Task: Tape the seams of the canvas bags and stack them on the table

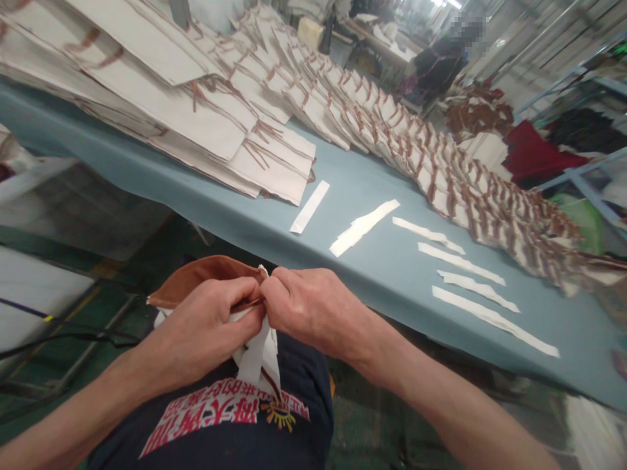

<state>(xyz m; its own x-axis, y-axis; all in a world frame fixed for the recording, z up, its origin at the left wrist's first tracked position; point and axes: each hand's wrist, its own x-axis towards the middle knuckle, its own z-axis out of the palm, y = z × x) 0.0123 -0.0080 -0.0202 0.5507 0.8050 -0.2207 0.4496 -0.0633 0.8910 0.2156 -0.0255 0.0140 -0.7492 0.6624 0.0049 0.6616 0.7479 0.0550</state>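
Observation:
A brown and white fabric piece (pixel 196 277) is held close to my body, its brown side spread out to the left. My left hand (pixel 210 320) is closed on it, thumb and fingers pinching its edge. Pressed against those fingertips, my right hand (pixel 313 307) is closed on the right end of the same edge. A pale strip (pixel 253 360) hangs down below my fingers, in front of a dark apron (pixel 274 424) with red lettering. The exact spot where the fingertips meet is hidden.
On the blue-covered table (pixel 353 170) lie several pale strips (pixel 470 264). Stacked cream fabric panels (pixel 196 117) with brown ties stand at its left, and a long row of cream and brown pieces (pixel 392 130) runs along the far side. A person (pixel 435 65) is beyond.

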